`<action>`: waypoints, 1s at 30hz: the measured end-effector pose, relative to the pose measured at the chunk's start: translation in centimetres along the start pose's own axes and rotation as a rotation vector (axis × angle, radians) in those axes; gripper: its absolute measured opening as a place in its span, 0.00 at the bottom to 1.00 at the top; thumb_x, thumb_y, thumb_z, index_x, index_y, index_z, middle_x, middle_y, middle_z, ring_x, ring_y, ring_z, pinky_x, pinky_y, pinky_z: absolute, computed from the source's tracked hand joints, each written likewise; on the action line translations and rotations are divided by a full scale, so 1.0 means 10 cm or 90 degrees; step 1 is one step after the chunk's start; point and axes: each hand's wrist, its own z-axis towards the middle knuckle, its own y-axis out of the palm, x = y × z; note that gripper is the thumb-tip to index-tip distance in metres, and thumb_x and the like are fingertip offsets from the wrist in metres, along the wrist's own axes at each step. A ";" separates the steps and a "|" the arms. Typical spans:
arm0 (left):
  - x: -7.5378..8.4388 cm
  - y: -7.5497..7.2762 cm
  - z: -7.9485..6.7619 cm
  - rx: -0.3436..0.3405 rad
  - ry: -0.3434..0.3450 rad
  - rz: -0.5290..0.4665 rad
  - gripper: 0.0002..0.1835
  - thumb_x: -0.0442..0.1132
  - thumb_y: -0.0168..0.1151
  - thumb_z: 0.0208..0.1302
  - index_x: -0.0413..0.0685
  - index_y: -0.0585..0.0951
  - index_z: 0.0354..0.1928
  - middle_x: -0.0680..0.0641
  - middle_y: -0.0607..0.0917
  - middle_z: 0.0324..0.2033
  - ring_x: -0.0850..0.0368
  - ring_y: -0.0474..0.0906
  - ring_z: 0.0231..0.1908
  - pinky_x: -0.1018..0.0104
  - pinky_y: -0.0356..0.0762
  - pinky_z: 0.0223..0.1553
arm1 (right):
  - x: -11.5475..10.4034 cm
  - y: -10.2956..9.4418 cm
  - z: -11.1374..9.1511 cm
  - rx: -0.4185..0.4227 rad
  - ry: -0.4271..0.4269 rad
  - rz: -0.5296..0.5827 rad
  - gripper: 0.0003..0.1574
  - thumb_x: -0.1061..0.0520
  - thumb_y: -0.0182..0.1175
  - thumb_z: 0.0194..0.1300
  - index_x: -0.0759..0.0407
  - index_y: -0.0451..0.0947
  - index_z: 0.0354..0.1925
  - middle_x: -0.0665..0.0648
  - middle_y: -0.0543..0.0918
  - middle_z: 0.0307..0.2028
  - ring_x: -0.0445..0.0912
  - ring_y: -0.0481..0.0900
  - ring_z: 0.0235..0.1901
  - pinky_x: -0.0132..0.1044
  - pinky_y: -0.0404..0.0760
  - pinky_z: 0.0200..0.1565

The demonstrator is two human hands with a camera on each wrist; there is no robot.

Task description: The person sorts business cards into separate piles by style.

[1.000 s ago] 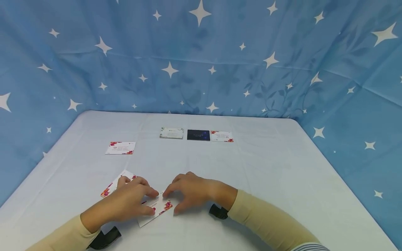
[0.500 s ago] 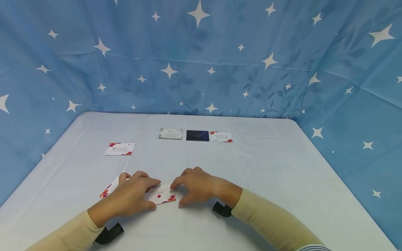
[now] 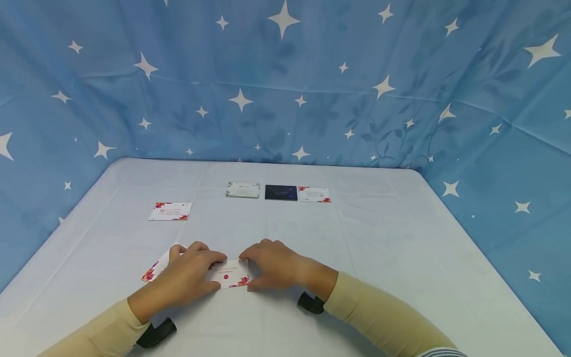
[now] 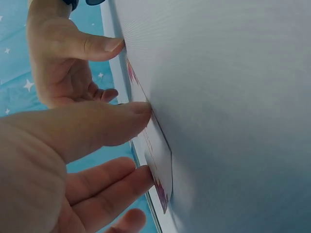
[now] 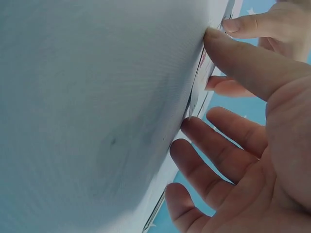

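Blue cloth (image 3: pixel 285 124) printed with white stars hangs behind the white table (image 3: pixel 379 238) where I work. Near me, on the tabletop, is a white card (image 3: pixel 232 274) with red floral corners. My left hand (image 3: pixel 189 272) pinches it across its width, thumb at the near edge and fingertips at the far one. My right hand (image 3: pixel 278 265) curves round the opposite end, thumb and forefinger at the corners; whether they press it I cannot tell. Another floral card (image 3: pixel 153 270) lies askew, partly hidden by my left hand, and a careless sideways drag there might turn it further. Squeezing too hard could make the thin white card bow and spring loose; squeezing unevenly could swing it crooked. Farther off, a lone card (image 3: pixel 170 211) and a row of a pale card (image 3: pixel 243 190), a dark card (image 3: pixel 281 193) and a red-cornered card (image 3: pixel 314 194) sit well apart from my fingers, so I'd judge them safe unless I overreach
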 end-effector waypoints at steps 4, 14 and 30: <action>0.01 0.02 0.00 0.022 0.031 0.020 0.24 0.42 0.79 0.47 0.50 0.86 0.50 0.57 0.84 0.38 0.53 0.71 0.49 0.40 0.55 0.48 | -0.01 0.00 0.01 0.011 0.007 -0.020 0.37 0.40 0.71 0.61 0.50 0.76 0.65 0.45 0.78 0.60 0.44 0.71 0.60 0.42 0.69 0.61; 0.03 0.01 0.05 0.041 0.031 0.007 0.23 0.44 0.77 0.49 0.49 0.87 0.51 0.56 0.83 0.38 0.54 0.71 0.49 0.43 0.55 0.48 | -0.01 0.01 -0.02 0.038 0.020 -0.051 0.36 0.40 0.70 0.61 0.50 0.77 0.64 0.45 0.80 0.58 0.45 0.72 0.59 0.43 0.69 0.57; 0.01 -0.02 0.39 0.015 0.021 -0.071 0.31 0.47 0.79 0.52 0.50 0.83 0.59 0.54 0.82 0.47 0.50 0.68 0.56 0.42 0.52 0.50 | 0.36 -0.20 -0.25 0.115 0.094 0.070 0.33 0.45 0.69 0.61 0.50 0.78 0.63 0.51 0.81 0.57 0.50 0.73 0.58 0.49 0.71 0.57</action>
